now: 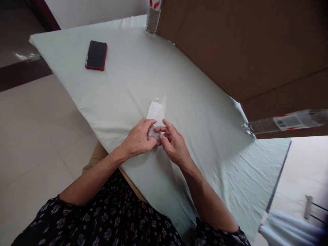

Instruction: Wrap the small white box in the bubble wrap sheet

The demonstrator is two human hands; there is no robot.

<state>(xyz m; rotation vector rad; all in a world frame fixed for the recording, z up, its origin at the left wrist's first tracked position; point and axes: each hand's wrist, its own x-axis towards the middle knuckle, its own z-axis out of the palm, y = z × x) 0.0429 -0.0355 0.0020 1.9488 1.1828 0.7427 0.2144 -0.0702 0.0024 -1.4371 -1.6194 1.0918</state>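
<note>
A narrow strip of white, partly see-through plastic wrap [156, 110] lies on the cloth-covered table in front of me. Its near end is bunched into a crinkled clear lump. My left hand [140, 137] curls around the left side of that lump, thumb at the near edge and fingers at the far side. From the right, my right hand [173, 140] has its fingers bent, with thumb and fingertips at the lump's right edge. Whatever may be inside the lump is hidden by the fingers and the wrap.
A phone in a red case [96, 55] lies at the far left of the pale green tablecloth [123, 68]. A large brown cardboard panel [230, 44] stands at the right. One clear bottle [153, 20] stands at its far end; another bottle [287, 122] is at its near corner.
</note>
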